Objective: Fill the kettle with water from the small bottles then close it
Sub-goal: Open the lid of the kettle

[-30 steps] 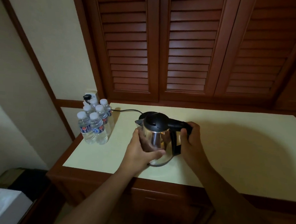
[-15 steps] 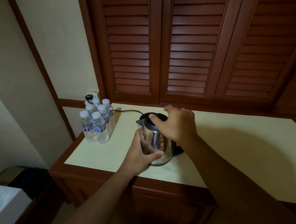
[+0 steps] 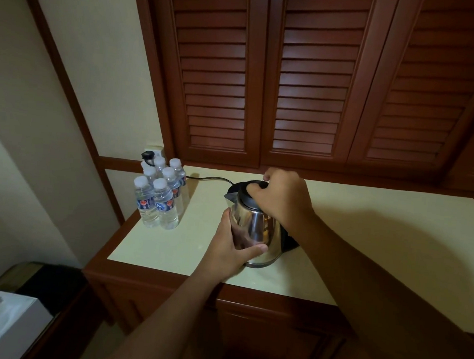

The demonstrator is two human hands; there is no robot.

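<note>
The steel kettle was stood on the pale countertop, near its front edge. Its body was grasped by the left hand, the thumb laid across the front. Its black lid was gripped from above by the right hand, fingers curled over it; whether the lid was latched could not be told. A cluster of small bottles, all capped, was set at the left rear corner. A black cord was trailed between the bottles and the kettle. Louvred wooden doors were seen behind.
</note>
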